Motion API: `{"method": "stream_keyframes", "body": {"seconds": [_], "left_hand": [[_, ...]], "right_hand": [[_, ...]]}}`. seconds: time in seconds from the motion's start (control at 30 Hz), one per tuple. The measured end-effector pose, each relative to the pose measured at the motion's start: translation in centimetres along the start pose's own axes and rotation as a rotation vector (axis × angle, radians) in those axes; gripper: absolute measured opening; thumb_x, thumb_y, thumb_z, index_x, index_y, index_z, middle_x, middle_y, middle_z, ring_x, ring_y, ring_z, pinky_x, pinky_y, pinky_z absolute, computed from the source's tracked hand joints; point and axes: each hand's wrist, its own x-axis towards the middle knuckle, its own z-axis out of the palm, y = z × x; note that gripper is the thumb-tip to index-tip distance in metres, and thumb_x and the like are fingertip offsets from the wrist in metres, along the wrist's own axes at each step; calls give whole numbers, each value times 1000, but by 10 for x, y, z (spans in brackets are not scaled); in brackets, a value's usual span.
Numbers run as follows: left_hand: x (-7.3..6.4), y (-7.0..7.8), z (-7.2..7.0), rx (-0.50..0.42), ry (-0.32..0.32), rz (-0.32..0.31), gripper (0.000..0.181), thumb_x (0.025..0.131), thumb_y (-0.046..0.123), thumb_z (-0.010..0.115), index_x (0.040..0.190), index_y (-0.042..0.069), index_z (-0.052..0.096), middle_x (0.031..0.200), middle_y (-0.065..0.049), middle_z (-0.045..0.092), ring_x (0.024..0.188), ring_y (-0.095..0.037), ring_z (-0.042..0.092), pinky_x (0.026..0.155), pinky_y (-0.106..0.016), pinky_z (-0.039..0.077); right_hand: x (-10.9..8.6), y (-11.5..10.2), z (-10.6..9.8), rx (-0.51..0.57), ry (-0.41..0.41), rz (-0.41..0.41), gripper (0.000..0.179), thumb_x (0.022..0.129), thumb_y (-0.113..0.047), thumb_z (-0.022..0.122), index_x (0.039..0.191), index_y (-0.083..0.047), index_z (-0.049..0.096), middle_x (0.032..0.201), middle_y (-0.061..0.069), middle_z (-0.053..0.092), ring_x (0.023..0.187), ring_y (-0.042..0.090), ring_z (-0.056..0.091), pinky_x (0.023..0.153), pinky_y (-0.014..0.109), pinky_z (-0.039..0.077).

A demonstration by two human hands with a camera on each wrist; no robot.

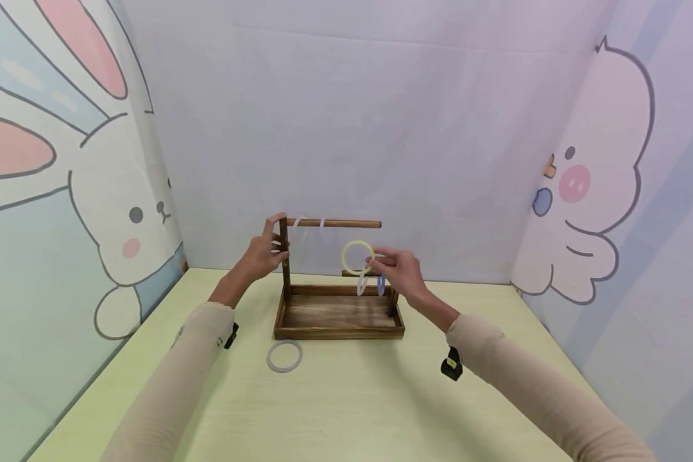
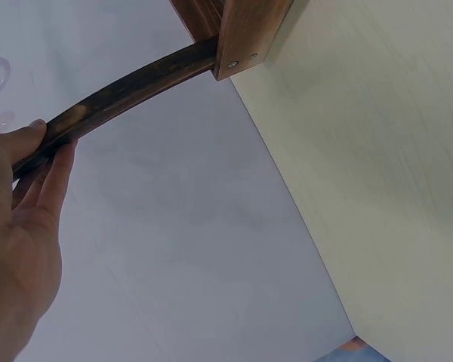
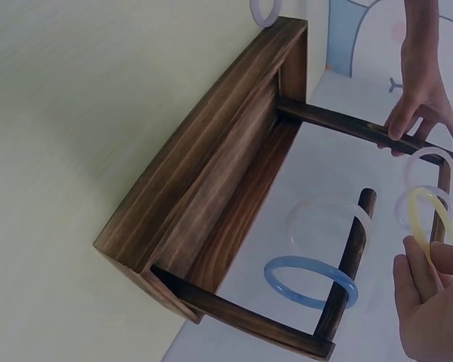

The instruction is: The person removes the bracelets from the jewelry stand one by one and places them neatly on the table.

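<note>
My left hand [image 1: 261, 255] grips the left upright post [image 1: 285, 269] of a dark wooden two-bar stand, close to its top; the left wrist view shows thumb and fingers on either side of the wood. The right hand [image 1: 403, 271] pinches a yellow ring [image 1: 357, 242] by its right side, in front of the stand and below the upper bar [image 1: 352, 224]. Two pale rings hang on that bar, including one pale ring [image 1: 322, 224] further from the post. A blue ring [image 3: 302, 302] and a whitish translucent ring hang on the lower bar [image 3: 355, 253].
A pale lavender ring [image 1: 268, 357] lies flat on the light yellow table [image 1: 323, 410], just before the stand's tray base [image 1: 339, 333]. Behind stands a plain pale backdrop [image 1: 358, 128]. Cartoon-printed panels rise at both sides.
</note>
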Motion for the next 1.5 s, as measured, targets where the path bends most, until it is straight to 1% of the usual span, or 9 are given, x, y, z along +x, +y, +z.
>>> {"method": "stream_keyframes", "body": {"seconds": [0.13,0.23,0.3,0.53,0.73,0.9,1.0,1.23,1.5], "left_hand": [[0,-1,1,2,1,-5,94,95,-9,69,161,25,11,119,-30,66,107,-47,70,89,-54,61],[0,0,1,-6,4,-7,93,95,-9,69,161,25,13,118,-30,66,107,-47,70,89,-53,61],[0,0,0,-14,6,-4,93,95,-10,69,161,23,13,118,-30,66,107,-47,70,89,-53,61],[1,0,0,3,3,-26,95,94,-9,70,161,26,12,118,-28,66,109,-46,70,90,-52,61],[0,1,1,5,0,-33,96,95,-8,70,161,28,11,119,-28,65,109,-45,70,91,-52,61],[0,2,1,11,6,-34,97,95,-7,70,161,31,11,119,-28,65,110,-45,70,91,-52,61],[0,3,0,12,5,-37,96,95,-7,71,161,30,12,119,-28,65,109,-46,70,91,-53,61],[-1,5,-1,13,5,-32,95,94,-8,70,161,27,12,119,-29,65,109,-46,70,91,-54,60],[-2,7,-2,8,3,-41,95,95,-7,70,161,29,11,119,-29,65,109,-46,70,91,-54,60]], "right_hand": [[-6,-1,4,-11,-41,7,37,102,-9,68,138,-1,65,115,18,76,105,30,75,82,33,63],[-9,-2,8,-1,-70,10,36,102,-9,67,137,-1,66,114,17,76,106,28,75,73,20,58],[-12,-4,11,14,-88,14,35,102,-9,68,136,-1,66,113,17,76,106,30,75,69,18,55],[-22,-1,25,51,-156,36,39,102,-8,67,139,2,63,115,20,75,107,32,74,83,30,63],[-30,4,37,88,-181,66,39,100,-8,70,138,0,65,112,18,76,108,30,74,88,34,63],[-37,6,44,146,-221,80,39,99,-5,70,137,2,65,119,26,72,112,30,73,93,39,61],[-39,8,47,155,-230,78,37,99,-3,70,135,4,66,119,28,71,112,30,73,94,40,61],[-49,16,56,97,-256,98,38,99,-8,72,135,2,66,111,17,77,106,30,75,87,36,63],[-57,30,67,120,-287,128,38,99,-5,71,135,5,65,113,25,74,106,33,74,92,52,60]]}}
